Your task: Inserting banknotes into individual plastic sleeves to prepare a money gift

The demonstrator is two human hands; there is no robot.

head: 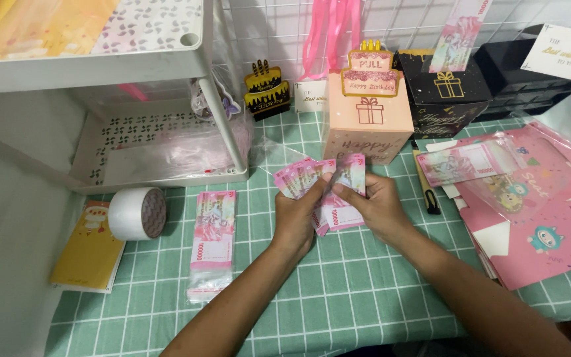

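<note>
Both my hands hold a fan of pink banknotes [312, 177] above the green checked tablecloth [365, 291]. My left hand [295, 221] grips the fanned notes from below. My right hand [375, 205] pinches one note [348, 188] at the right of the fan, thumb on top. A peach gift box [365, 125] with a cake-shaped topper stands just behind the hands. A wrapped bundle of pink notes [211, 241] lies to the left of my left forearm.
A white plastic shelf rack [140, 106] stands at the back left, a clear tape roll [138, 213] and a yellow packet [88, 254] beside it. A black gift box [447, 92] and pink printed sheets [536, 218] with another note bundle [467, 162] fill the right.
</note>
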